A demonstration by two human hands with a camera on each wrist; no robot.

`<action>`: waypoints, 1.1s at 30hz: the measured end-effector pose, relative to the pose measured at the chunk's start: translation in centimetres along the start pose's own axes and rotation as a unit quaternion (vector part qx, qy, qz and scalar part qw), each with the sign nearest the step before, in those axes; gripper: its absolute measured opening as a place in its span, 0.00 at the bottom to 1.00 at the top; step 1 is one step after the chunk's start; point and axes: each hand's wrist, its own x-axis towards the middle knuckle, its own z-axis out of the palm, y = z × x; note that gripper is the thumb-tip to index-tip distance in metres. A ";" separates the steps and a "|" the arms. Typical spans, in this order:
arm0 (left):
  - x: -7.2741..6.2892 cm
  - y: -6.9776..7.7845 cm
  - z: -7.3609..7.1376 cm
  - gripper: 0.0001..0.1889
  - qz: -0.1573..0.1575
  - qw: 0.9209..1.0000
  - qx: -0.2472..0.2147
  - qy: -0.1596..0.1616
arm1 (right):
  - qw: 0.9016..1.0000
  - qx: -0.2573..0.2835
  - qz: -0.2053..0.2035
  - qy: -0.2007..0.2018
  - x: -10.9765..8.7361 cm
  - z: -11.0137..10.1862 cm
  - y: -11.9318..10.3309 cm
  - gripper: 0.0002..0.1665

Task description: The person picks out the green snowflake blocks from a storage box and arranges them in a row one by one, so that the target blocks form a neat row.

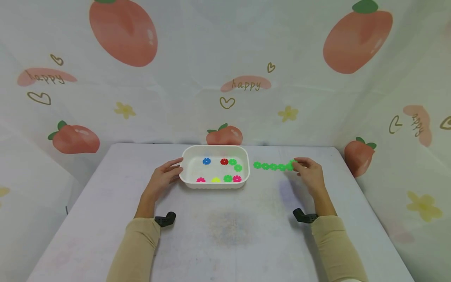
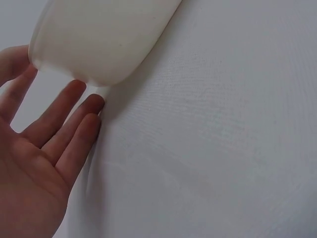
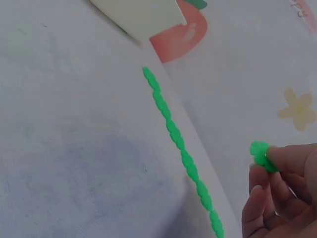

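A white tray [image 1: 213, 186] stands near the back of the table, holding several small flower-shaped plastic discs: blue [image 1: 206, 161], red [image 1: 224, 161], green [image 1: 228, 178], pink [image 1: 201, 179] and yellow [image 1: 216, 179]. My left hand [image 1: 163, 178] touches the tray's left end with nearly straight fingers [image 2: 64, 106]. To the right of the tray, a row of green discs [image 1: 273, 167] lies on the table. Above that row's right end, my right hand [image 1: 311, 174] pinches a green disc [image 3: 261, 151] between thumb and fingertips. The left wrist view does not show the tray's inside.
The white table [image 1: 232, 258] ends at the back against a cloth [image 1: 190, 105] printed with fruit, flowers and "happy". Black wrist mounts [image 1: 165, 219] are worn on both arms, at the ends of the beige sleeves [image 1: 135, 250].
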 end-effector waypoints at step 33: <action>0.4 -0.5 -0.2 0.30 -0.031 0.999 -0.039 -0.011 | 0.985 -0.155 0.047 0.061 2.9 -3.7 3.2 0.21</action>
